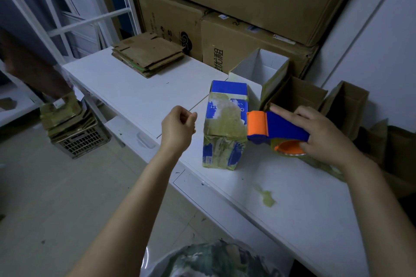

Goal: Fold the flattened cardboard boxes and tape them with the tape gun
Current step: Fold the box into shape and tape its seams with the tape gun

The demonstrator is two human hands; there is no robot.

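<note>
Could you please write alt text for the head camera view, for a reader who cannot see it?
A person's right hand holds a blue and orange tape gun at the right edge of a taped blue box standing on a white table, while the curled left hand hovers to the box's left. Flattened cardboard boxes lie stacked at the far end.

Upright blue box (225,123), heavily taped; blue-orange tape gun (278,129) at its right edge.

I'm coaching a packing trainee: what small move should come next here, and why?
Probably brace the blue box with the left hand: the box stands tall and unheld while the right hand holds the tape gun at its upper side.
</note>
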